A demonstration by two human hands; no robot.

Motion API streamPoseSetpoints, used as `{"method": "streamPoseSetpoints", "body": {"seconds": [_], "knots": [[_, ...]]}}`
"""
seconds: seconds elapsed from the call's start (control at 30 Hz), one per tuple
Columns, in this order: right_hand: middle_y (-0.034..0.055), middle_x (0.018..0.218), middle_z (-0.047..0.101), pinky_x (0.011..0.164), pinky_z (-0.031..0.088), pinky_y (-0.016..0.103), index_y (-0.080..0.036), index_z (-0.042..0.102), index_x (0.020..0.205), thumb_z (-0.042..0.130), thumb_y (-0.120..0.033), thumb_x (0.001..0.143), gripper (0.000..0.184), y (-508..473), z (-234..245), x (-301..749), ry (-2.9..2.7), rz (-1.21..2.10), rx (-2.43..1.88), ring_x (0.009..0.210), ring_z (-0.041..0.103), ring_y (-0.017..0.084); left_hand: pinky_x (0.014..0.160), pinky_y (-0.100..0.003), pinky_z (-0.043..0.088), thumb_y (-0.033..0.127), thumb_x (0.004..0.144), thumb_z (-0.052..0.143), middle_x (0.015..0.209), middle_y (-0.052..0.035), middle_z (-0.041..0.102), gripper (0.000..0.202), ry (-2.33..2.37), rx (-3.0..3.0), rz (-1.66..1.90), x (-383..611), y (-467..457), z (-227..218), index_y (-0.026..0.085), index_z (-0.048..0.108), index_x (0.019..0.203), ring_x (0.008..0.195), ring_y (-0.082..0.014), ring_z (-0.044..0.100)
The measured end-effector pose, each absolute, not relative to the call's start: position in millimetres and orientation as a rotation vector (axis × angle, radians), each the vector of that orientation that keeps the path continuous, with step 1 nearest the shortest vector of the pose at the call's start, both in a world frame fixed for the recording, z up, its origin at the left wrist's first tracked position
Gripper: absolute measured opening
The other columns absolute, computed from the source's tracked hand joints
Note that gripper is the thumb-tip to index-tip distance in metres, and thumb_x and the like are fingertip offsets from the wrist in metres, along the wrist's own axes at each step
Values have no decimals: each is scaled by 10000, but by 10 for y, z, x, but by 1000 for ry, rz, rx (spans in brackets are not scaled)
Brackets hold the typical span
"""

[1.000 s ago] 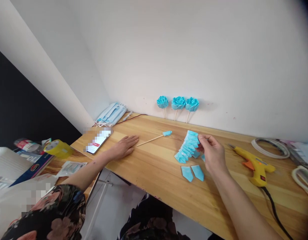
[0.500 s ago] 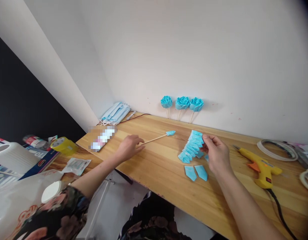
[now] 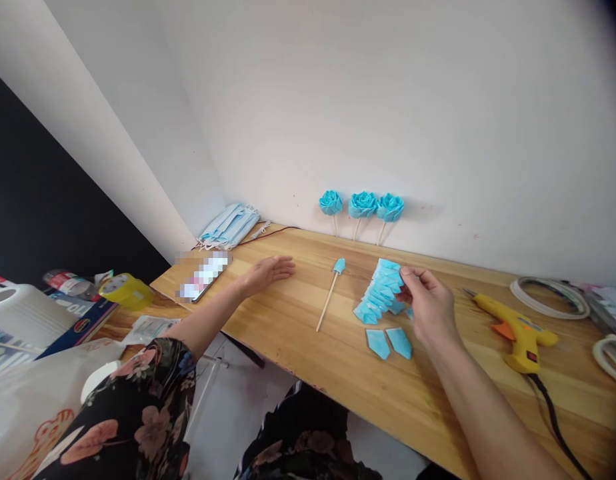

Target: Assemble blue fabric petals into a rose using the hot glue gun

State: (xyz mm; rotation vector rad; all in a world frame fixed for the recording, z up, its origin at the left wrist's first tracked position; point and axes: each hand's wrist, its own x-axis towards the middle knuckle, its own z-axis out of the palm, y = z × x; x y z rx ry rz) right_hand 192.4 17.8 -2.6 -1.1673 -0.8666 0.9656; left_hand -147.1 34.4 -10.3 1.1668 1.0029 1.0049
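My right hand (image 3: 428, 303) rests on a fanned row of folded blue petal pieces (image 3: 379, 291) on the wooden table (image 3: 298, 333), its fingers curled and pinching the top pieces. Two separate blue petal pieces (image 3: 388, 343) lie just in front of the row. My left hand (image 3: 265, 272) lies flat and open on the table, holding nothing, to the left of a thin wooden stick with a small blue tip (image 3: 330, 294). The stick lies free between my two hands.
Three finished blue roses on sticks (image 3: 361, 207) lean against the wall. A stack of blue face masks (image 3: 229, 227) and a phone (image 3: 204, 275) lie at the left, a yellow glue gun (image 3: 517, 329) with a black cord at the right. Yellow tape (image 3: 124, 291) sits further left.
My left hand nudged the stick so it swung from lying across the table to pointing toward me, then opened flat. My right hand stayed on the petal row.
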Motion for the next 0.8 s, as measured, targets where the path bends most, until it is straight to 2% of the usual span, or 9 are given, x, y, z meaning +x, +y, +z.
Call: {"method": "streamPoseSetpoints", "body": {"seconds": [0.1, 0.17, 0.23, 0.27, 0.4, 0.53, 0.67, 0.73, 0.8], "knots": [[-38, 596, 580, 468, 439, 215, -187, 666, 719, 816, -507, 586, 377, 181, -46, 1912, -870, 970, -1183, 532, 506, 99, 990, -427, 491, 479, 907, 549, 1183, -154, 684, 454, 906, 1090, 834, -1570, 123, -88, 169, 595, 1236, 1057, -243, 672], [-36, 602, 584, 470, 438, 214, -187, 670, 725, 817, -515, 586, 385, 181, -53, 1906, -870, 967, -1188, 540, 510, 100, 746, -375, 572, 510, 899, 549, 998, -157, 738, 434, 895, 1158, 318, -1737, -151, 75, 142, 676, 1090, 805, -241, 718], [-35, 608, 589, 471, 436, 213, -188, 670, 729, 817, -517, 589, 387, 182, -56, 1903, -869, 969, -1185, 549, 515, 102, 468, -285, 500, 473, 867, 609, 768, -120, 743, 366, 913, 1214, -169, -1985, -422, 310, 139, 707, 977, 523, -206, 660], [-35, 608, 588, 470, 434, 213, -189, 669, 727, 819, -518, 588, 388, 182, -57, 1901, -868, 970, -1183, 549, 514, 102, 403, -254, 443, 456, 863, 620, 699, -100, 729, 344, 968, 1257, -200, -2118, -522, 425, 138, 707, 961, 450, -186, 621], [-38, 600, 588, 465, 434, 218, -189, 663, 719, 832, -531, 563, 412, 189, -62, 1902, -853, 990, -1180, 540, 513, 104, 495, -235, 484, 496, 908, 529, 785, -105, 730, 405, 1123, 1240, 690, -2445, -540, 572, 134, 670, 1019, 571, -157, 655], [-42, 589, 585, 457, 432, 219, -193, 659, 712, 845, -554, 530, 445, 196, -76, 1913, -836, 990, -1192, 534, 504, 104, 870, -372, 543, 413, 892, 559, 1070, -159, 706, 383, 1129, 1013, 1129, -2219, -256, 209, 127, 608, 1141, 915, -210, 695], [-40, 602, 586, 463, 435, 213, -194, 661, 707, 847, -570, 525, 458, 186, -92, 1910, -861, 997, -1199, 557, 508, 106, 941, -402, 513, 535, 896, 513, 1213, -160, 662, 526, 1024, 1005, 958, -1864, -422, 8, 178, 544, 1281, 1069, -238, 663], [-40, 610, 588, 472, 439, 211, -194, 660, 704, 844, -575, 534, 456, 175, -90, 1902, -878, 1010, -1197, 565, 511, 104, 750, -388, 559, 661, 850, 502, 1039, -126, 721, 591, 920, 1092, 431, -1791, -710, 56, 198, 616, 1199, 900, -260, 705], [-42, 614, 587, 474, 441, 210, -196, 659, 705, 845, -576, 534, 456, 165, -77, 1894, -875, 1016, -1190, 564, 509, 101, 550, -325, 527, 607, 770, 655, 841, -97, 738, 496, 883, 1210, -269, -1776, -1025, 141, 202, 695, 1053, 659, -236, 687]]}}
